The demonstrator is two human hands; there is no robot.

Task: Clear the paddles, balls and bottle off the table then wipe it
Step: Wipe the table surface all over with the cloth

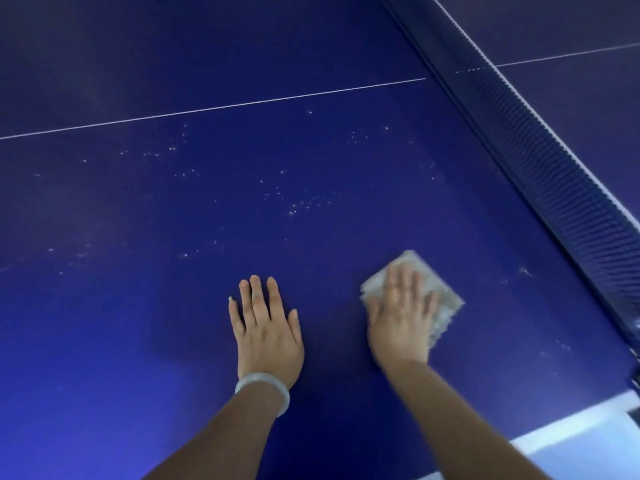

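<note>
- Pressing flat on a cloth (440, 299), the right hand (401, 317) is lying with straight fingers close together on top of it; the hand is not curling around it.
- The cloth is looking pale grey-beige, folded to a rough square, and blurred in the picture; its corners are showing beyond the fingers and at the right side of the hand.
- The cloth is sitting on the table (173, 323), near the net (540, 161) and toward the near right edge of the table.
- The left hand (266, 327) is resting palm down on the bare blue surface, just beside the right hand but apart from it, with fingers straight and slightly spread, holding nothing.
- A pale bangle (265, 388) is sitting around the left wrist.
- The table is looking deep blue and a little glossy, with a thin white line (214, 107) running across it beyond the hands.
- Many small white specks (298, 206) are lying scattered on the surface between the hands and the white line.
- The net is running diagonally along the right side, dark blue with a white top band.
- A white edge stripe (568, 427) of the table is showing at the near right corner.
</note>
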